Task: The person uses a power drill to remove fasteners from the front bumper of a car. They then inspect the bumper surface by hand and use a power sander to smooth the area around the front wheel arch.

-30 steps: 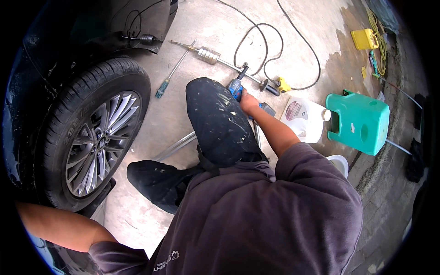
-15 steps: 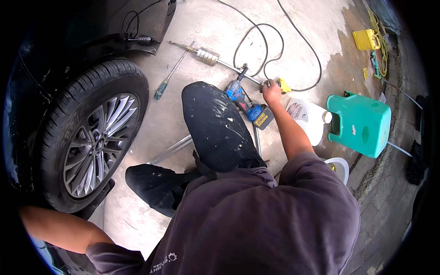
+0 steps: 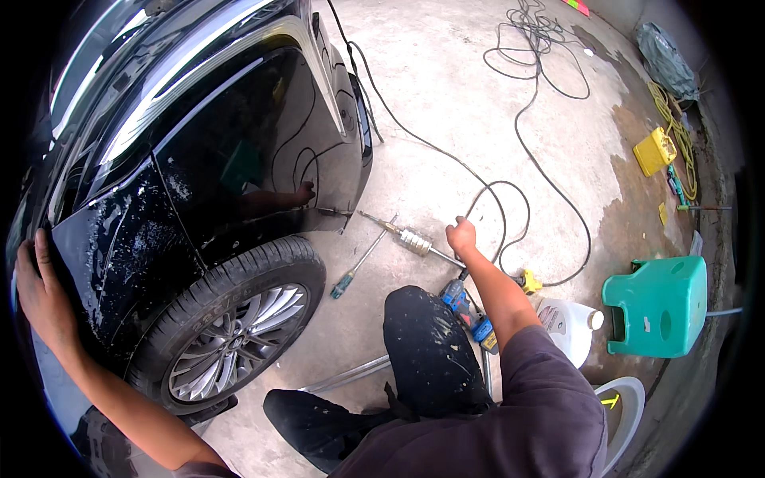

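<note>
My left hand (image 3: 46, 291) rests with fingers apart on the scuffed black car panel (image 3: 119, 255), above the wheel (image 3: 235, 342). My right hand (image 3: 460, 237) is closed in a fist over the floor, beside a slide hammer (image 3: 414, 241); whatever its fingers may hold is hidden. The slide hammer lies on the concrete, its silver ribbed weight on a long rod that runs past my right hand. A long screwdriver (image 3: 344, 284) with a green handle lies near the tyre. Partly behind my right forearm is a blue cordless power tool (image 3: 454, 299).
A black cable (image 3: 522, 143) loops across the concrete to a yellow fitting (image 3: 528, 280). To my right stand a white jug (image 3: 567, 331), a green stool (image 3: 657, 307) and a pale bucket (image 3: 635, 398). A yellow jerrycan (image 3: 655, 151) and coiled yellow hose (image 3: 677, 131) lie farther off.
My view has shifted up and left, showing more of the car. My left hand now shows on the panel. My right hand has moved off the rear end of the slide hammer's rod.
</note>
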### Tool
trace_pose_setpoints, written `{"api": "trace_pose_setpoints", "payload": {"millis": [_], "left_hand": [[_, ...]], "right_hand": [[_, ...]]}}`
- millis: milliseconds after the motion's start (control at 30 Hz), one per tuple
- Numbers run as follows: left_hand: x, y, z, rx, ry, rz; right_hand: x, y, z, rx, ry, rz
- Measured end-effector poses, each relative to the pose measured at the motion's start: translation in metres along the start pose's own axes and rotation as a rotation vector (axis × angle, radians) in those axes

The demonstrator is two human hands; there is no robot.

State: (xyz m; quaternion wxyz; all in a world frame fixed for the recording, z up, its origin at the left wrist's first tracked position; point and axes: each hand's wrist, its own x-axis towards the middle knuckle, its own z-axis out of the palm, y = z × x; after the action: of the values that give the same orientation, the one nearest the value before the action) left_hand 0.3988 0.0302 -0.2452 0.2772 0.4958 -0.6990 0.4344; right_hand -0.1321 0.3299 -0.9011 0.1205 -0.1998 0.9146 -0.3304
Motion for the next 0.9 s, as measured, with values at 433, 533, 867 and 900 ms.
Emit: {"api": "trace_pose_setpoints", "payload": {"millis": [433,533,867,900], "left_hand": [[-0.001,0.074,-0.057,-0.144,0.027,-0.014],[0.000,0.072,-0.062,-0.163,0.003,-0.046],[0.003,0.059,-0.062,-0.273,-0.064,-0.089],[0.005,0.060,-0.063,-0.281,-0.082,-0.095]], "right_hand": [[0.139,-0.486,-0.219,0.447,0.363,-0.696],[0.159,-0.578,-0.254,0.364,0.463,-0.929],[0.173,-0.766,-0.247,-0.436,0.442,-1.256],[0.181,-0.775,-0.243,-0.466,0.416,-1.204]]}}
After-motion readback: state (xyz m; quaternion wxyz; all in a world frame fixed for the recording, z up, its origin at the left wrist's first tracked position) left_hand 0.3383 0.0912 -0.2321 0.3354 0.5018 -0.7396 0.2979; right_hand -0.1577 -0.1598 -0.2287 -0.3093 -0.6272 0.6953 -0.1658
